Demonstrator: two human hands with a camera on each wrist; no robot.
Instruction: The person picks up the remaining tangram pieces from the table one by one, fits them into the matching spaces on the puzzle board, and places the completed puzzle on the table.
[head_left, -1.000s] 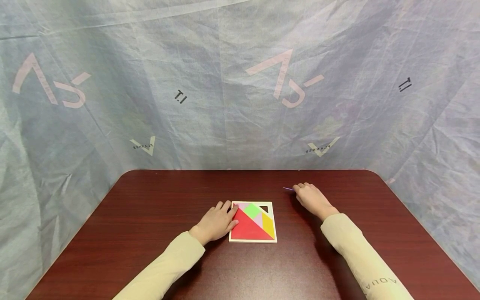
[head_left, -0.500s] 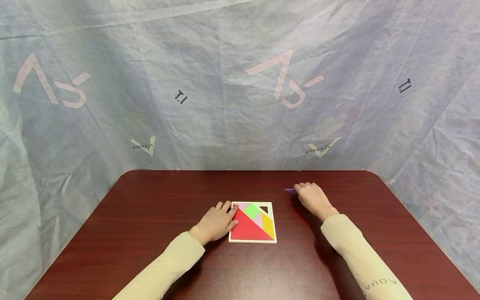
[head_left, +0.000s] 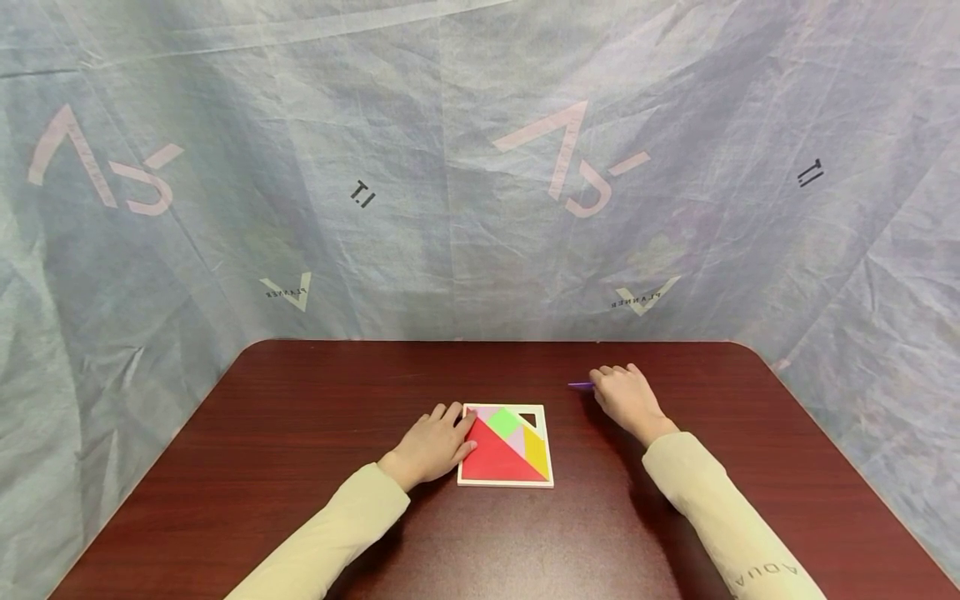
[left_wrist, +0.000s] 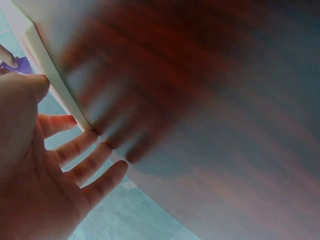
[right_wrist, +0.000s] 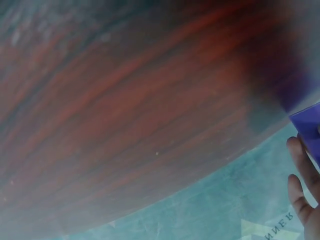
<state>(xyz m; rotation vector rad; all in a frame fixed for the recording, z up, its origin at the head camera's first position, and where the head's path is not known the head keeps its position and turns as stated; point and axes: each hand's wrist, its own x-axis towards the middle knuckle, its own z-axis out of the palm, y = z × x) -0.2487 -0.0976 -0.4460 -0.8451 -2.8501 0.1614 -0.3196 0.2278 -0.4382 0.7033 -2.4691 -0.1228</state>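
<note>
A square white-framed tangram board (head_left: pixel 506 483) lies flat on the table. In it are a large red triangle (head_left: pixel 498 458), a green square (head_left: pixel 504 422), pink pieces and a yellow parallelogram (head_left: pixel 535 454); a dark triangular gap shows at its upper right. My left hand (head_left: pixel 429 447) rests at the board's left side, fingers spread and fairly straight, fingertips and thumb over its edge. To the right and farther back, my right hand (head_left: pixel 628 402) pinches a flat purple tangram piece (head_left: pixel 580 386), most of it hidden by the fingers. The right wrist view shows one corner of the purple piece (right_wrist: pixel 306 125).
The dark red wooden table (head_left: pixel 337 392) has rounded far corners. A grey printed cloth (head_left: pixel 450 208) hangs behind it and along both sides.
The purple piece has come slightly nearer and changed its tilt as my right hand shifts a little. My left hand and the board stay still.
</note>
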